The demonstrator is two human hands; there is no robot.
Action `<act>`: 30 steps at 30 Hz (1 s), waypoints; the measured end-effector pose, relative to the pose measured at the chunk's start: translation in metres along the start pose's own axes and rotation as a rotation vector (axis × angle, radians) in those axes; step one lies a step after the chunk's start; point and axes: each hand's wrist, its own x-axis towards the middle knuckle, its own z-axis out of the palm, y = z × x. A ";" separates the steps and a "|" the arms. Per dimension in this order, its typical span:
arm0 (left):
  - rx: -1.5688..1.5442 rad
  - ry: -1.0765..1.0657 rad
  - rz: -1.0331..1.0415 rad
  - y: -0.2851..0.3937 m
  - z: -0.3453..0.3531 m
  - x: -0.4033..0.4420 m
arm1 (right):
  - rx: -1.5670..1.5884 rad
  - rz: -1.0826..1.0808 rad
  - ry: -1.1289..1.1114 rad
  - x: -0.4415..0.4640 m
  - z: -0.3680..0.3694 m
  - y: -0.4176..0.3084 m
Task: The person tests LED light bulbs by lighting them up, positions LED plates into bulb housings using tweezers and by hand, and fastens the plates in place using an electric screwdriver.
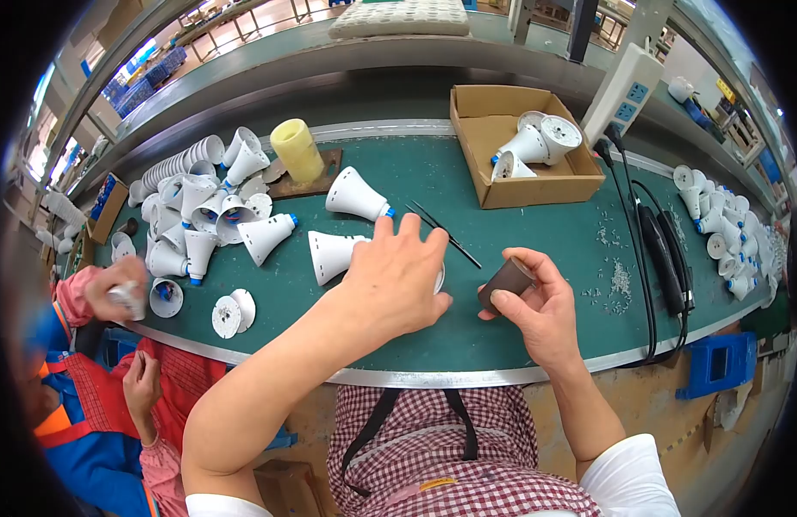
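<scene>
My left hand (396,277) is palm down over the green bench, fingers spread, with a white rim (440,277) showing beside its thumb; whether it touches this piece is hidden. Just left of it lies a white cone-shaped housing (329,256), partly covered by the hand. Another housing (355,195) with a blue tip lies behind. My right hand (545,306) holds a dark brown cylinder (507,283) between thumb and fingers. A thin black tool (450,237) rests on the bench between and beyond the hands.
Piled housings (196,202) and a yellow cylinder (296,151) are at left. A cardboard box (528,195) with white parts stands behind. Black cables (633,250), tiny clear pieces (620,283) and more housings (717,215) are at right. A co-worker's hand (114,291) is at far left.
</scene>
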 end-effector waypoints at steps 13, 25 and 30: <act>-0.644 -0.014 0.209 -0.038 0.009 -0.008 | -0.206 -0.118 -0.031 -0.004 0.006 0.011; -0.768 0.196 -0.125 -0.028 0.037 -0.002 | -0.658 -0.418 0.035 0.007 0.024 0.019; -0.690 0.279 -0.123 -0.020 0.037 -0.007 | -0.602 -0.405 0.051 0.003 0.025 0.022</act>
